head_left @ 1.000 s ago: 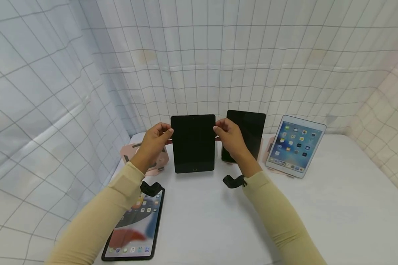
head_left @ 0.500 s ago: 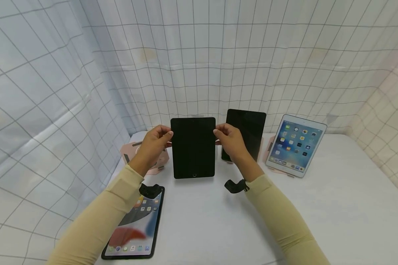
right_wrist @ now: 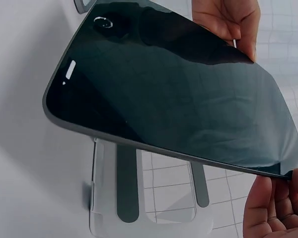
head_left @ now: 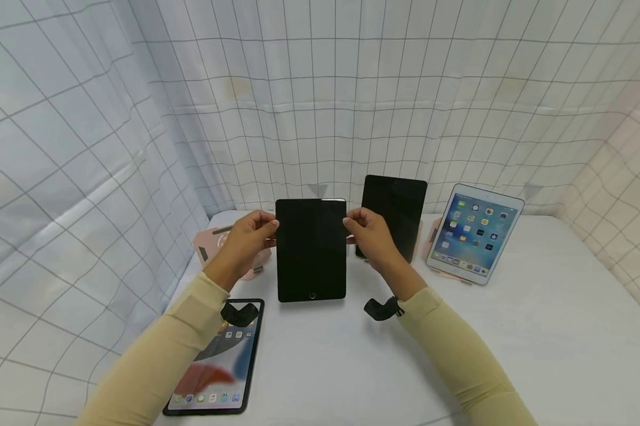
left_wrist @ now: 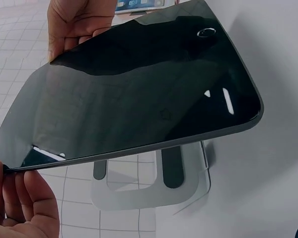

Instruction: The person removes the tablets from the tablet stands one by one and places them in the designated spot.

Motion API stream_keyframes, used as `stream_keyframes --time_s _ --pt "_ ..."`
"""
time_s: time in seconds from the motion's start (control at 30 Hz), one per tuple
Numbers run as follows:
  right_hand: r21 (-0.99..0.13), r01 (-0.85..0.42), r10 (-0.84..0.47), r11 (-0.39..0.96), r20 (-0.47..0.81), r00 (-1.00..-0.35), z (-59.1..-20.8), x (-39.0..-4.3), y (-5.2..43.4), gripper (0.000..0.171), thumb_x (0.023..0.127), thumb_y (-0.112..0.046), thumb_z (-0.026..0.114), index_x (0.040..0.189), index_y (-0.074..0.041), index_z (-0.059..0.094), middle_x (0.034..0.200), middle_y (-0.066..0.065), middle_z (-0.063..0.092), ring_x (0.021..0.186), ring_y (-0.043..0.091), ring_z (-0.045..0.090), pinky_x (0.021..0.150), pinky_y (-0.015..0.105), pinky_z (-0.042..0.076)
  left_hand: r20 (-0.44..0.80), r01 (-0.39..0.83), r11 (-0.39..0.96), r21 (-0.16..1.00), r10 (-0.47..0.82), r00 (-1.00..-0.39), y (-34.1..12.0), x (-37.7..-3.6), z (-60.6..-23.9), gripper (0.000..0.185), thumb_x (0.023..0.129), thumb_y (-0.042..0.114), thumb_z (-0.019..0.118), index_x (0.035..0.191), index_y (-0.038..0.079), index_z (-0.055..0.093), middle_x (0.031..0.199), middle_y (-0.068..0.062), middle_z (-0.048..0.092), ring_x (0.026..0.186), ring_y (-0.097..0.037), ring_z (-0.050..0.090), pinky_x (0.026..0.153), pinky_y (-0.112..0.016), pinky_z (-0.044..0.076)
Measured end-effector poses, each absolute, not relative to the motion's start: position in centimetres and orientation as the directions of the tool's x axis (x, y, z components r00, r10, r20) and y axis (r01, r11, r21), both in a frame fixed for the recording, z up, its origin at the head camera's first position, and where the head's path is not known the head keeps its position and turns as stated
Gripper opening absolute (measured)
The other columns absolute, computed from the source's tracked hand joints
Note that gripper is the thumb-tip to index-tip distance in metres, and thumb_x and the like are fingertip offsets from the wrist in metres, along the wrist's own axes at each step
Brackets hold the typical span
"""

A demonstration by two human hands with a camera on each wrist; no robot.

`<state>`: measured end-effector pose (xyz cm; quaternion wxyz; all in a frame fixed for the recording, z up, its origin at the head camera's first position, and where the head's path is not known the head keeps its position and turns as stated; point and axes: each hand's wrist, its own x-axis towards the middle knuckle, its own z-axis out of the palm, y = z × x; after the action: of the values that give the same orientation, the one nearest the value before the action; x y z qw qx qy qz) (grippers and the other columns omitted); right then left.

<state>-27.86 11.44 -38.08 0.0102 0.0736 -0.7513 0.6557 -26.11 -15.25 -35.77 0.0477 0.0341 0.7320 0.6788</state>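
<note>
A black tablet (head_left: 312,251) with a dark screen and a round home button is held upright in front of me, between both hands. My left hand (head_left: 251,239) pinches its left edge near the top, thumb on the front and fingers behind. The right hand (head_left: 370,236) pinches the opposite edge in the same way. Behind the tablet, in the left wrist view, stands a pale tablet stand (left_wrist: 124,201) with dark pads. The right wrist view shows that stand (right_wrist: 103,208) too, apart from the tablet's lower part as far as I can see.
Another dark tablet (head_left: 394,213) leans on a stand to the right, with a white lit tablet (head_left: 471,236) on a pink stand beyond it. A bare pink stand (head_left: 208,242) is at the left. A larger lit tablet (head_left: 219,378) lies flat under my left forearm.
Both hands have moved down with the tablet, and its lower edge is nearer the table. The grip is unchanged, and the other tablets stay in place.
</note>
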Motion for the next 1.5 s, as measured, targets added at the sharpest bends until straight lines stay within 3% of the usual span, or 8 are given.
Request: stream_keyframes --time_s 0.6,1.1,1.5 --pt "-0.99 -0.06 -0.104 0.127 0.046 -0.994 -40.0 -26.0 10.3 0.016 0.102 -0.011 0.055 0.112 0.0 0.059 0.096 0.012 0.058 0.084 0.021 0.057 0.073 0.031 0.057 -0.131 -0.126 0.048 0.991 0.125 -0.983 -16.1 -24.9 -37.6 0.013 0.105 0.013 0.05 0.113 0.003 0.051 0.096 -0.001 0.051 0.083 -0.012 0.051 0.073 -0.024 0.05" --pt "-0.989 -0.003 -0.123 0.146 -0.015 -0.992 -41.1 -23.9 9.6 0.013 0.102 -0.01 0.056 0.109 0.0 0.059 0.091 0.012 0.059 0.078 0.021 0.059 0.072 0.034 0.059 -0.167 -0.151 0.115 0.982 0.145 -0.975 -16.8 -23.1 -38.6 0.017 0.106 0.011 0.048 0.116 -0.002 0.049 0.095 -0.003 0.052 0.082 -0.014 0.051 0.073 -0.024 0.051" --pt "-0.988 0.06 -0.185 0.142 -0.086 -0.979 -41.9 -22.4 9.4 0.011 0.102 -0.01 0.056 0.107 -0.001 0.057 0.089 0.013 0.058 0.078 0.022 0.059 0.069 0.032 0.059 -0.19 -0.163 0.163 0.973 0.162 -0.968 -17.8 -21.6 -39.5 0.011 0.105 0.01 0.048 0.107 -0.001 0.052 0.09 -0.006 0.051 0.08 -0.018 0.051 0.072 -0.027 0.052"
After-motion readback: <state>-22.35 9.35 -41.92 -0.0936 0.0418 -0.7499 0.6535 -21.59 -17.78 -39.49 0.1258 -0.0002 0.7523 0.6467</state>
